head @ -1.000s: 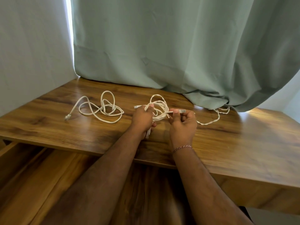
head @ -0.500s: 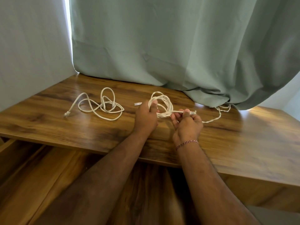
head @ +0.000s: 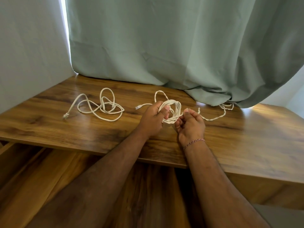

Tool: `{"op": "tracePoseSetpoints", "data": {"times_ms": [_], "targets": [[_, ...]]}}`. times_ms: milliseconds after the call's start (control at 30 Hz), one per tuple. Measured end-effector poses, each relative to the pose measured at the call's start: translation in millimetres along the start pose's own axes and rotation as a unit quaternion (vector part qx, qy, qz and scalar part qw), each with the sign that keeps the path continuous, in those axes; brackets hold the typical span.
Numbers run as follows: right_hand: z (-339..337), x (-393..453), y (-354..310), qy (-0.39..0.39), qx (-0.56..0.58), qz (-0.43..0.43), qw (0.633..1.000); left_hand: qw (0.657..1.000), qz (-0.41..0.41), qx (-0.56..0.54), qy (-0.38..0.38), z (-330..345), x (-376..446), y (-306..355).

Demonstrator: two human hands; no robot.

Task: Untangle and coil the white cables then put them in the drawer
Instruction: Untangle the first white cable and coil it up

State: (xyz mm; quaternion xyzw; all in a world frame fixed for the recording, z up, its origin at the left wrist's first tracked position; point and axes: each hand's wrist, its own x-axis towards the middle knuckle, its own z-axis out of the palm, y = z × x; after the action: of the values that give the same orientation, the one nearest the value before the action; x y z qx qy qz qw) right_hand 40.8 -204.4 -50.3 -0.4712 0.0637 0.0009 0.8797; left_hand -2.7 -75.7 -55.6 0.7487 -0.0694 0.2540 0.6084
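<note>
On the desk [head: 246, 137] a loose cable [head: 98, 107] lies left of the coil [head: 176, 109] — the open drawer [head: 41, 170] below in front.

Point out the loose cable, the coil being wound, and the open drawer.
Loose cable [head: 105, 111], head view, on its tangled loops.
Coil [head: 176, 106], head view, on its bundled strands.
Drawer [head: 49, 170], head view, on its wooden floor.

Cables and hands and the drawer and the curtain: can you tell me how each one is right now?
left hand: grips the coil.
right hand: pinches the strand leaving the coil.
coil: partly wound, loops bunched; its tail trails toward the curtain.
loose cable: uncoiled, in tangled loops on the desk, untouched.
drawer: pulled open, no cable seen inside.
curtain: hanging, hem bunched on the desk.
</note>
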Motion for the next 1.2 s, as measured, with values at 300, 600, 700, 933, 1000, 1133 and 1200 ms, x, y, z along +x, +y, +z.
{"op": "tracePoseSetpoints", "data": {"times_ms": [300,600,700,933,1000,1133,1200], "targets": [[1.8,-2.4,5.5,-0.064,-0.086,-0.133,0.985,0.999,-0.033,-0.015,-0.033,4.2,-1.9,3.8],[2.1,-9.0,6.4,-0.095,-0.314,-0.309,0.893,1.000,-0.020,0.002,0.019,3.3,-0.2,-4.0],[0.6,-6.8,8.5,-0.090,-0.369,-0.378,0.844,0.999,-0.026,0.002,0.043,2.1,0.1,-3.1],[-3.4,-1.7,8.7,-0.171,-0.172,-0.176,0.954,0.997,-0.043,0.014,0.063,2.7,2.2,0.7],[-3.8,-5.6,5.0,-0.188,-0.120,-0.132,0.966,0.997,-0.055,0.007,0.063,2.2,1.6,1.7],[-4.8,-9.9,1.5,-0.220,-0.052,-0.072,0.971,0.996,-0.072,-0.012,0.056,1.5,1.7,3.1],[-6.3,-11.2,-0.6,-0.235,-0.023,-0.057,0.970,0.995,-0.077,-0.021,0.053,2.2,2.2,3.9]]}}
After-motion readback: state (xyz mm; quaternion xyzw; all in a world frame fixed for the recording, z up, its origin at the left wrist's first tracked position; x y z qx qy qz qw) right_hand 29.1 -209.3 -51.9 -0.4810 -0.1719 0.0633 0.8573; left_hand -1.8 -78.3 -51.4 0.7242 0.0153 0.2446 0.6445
